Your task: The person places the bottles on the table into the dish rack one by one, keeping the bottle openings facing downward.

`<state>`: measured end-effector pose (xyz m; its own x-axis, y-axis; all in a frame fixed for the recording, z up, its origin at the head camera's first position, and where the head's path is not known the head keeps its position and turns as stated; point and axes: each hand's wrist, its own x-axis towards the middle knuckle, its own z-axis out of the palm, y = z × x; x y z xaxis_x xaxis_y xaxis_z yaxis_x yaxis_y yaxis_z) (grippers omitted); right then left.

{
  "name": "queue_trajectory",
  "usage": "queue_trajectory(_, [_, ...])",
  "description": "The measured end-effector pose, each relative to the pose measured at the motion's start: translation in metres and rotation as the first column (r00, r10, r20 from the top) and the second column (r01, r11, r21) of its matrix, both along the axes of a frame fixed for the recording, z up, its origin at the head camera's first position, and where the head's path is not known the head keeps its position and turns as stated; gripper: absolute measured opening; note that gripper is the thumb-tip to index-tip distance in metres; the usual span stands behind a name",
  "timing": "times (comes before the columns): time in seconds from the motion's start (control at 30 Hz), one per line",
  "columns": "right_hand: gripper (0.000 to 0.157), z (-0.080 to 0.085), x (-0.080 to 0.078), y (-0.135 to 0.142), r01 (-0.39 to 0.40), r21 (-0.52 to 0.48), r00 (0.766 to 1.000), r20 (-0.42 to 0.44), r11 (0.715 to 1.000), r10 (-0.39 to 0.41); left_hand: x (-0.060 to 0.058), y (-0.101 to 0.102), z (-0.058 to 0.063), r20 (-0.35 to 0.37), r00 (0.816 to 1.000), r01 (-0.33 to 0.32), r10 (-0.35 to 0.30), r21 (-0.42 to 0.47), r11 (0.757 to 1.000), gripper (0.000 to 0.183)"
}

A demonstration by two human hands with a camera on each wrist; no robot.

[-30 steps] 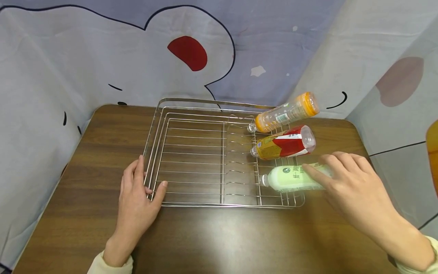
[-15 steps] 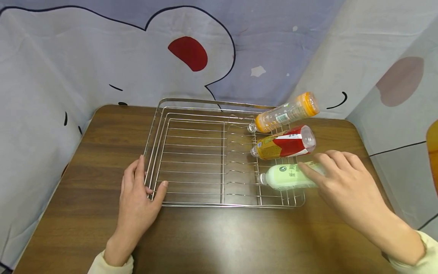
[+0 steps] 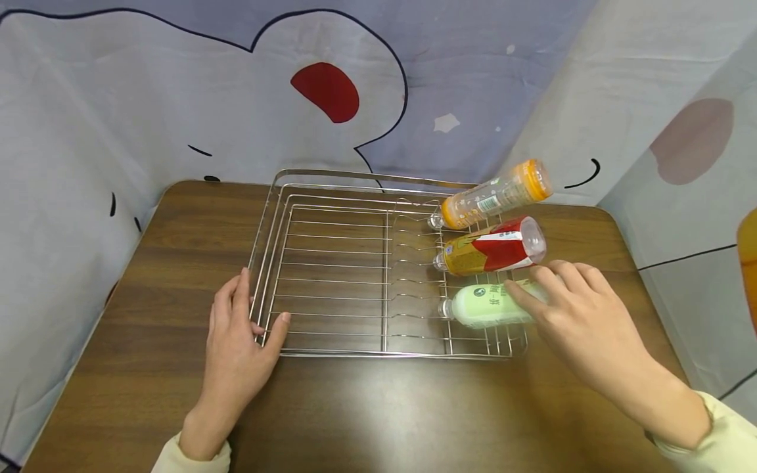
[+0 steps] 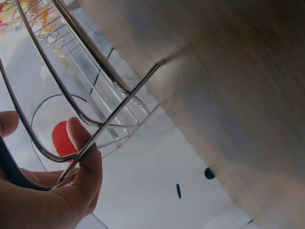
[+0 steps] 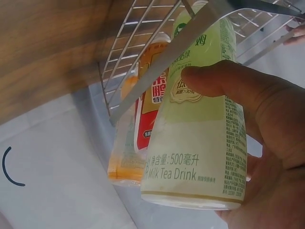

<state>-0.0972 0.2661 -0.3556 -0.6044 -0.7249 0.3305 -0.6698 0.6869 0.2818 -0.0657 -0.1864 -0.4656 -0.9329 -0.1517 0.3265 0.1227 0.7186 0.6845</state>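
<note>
A silver wire dish rack [image 3: 331, 282] stands on the wooden table. At its left front corner my left hand [image 3: 239, 341] grips the frame, and in the left wrist view a finger [image 4: 88, 164] hooks round the wire. My right hand [image 3: 582, 322] holds a pale green milk tea bottle [image 3: 487, 306] by its base end, its cap pointing left over the rack's right side. The right wrist view shows the thumb [image 5: 214, 81] pressed across the bottle's label. Behind it, a red and yellow bottle [image 3: 493, 248] and a clear bottle with orange bands [image 3: 491, 196] lean neck-down in the rack.
The wooden tabletop [image 3: 378, 414] extends in front of the rack and to both sides. A printed cloth [image 3: 177, 98] hangs behind the table and along its sides. Part of an orange shape [image 3: 748, 249] shows at the right edge.
My right hand has moved left with the green bottle, bringing its neck further over the rack. The left hand, rack and other two bottles have stayed in place.
</note>
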Motion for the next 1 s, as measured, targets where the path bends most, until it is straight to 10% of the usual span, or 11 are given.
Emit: queue_trajectory(1.0, [0.048, -0.009, -0.003, -0.014, -0.021, 0.039, 0.999, -0.041, 0.999, 0.022, 0.0, 0.0, -0.002, -0.029, 0.999, 0.014, -0.014, -0.001, 1.0, 0.089])
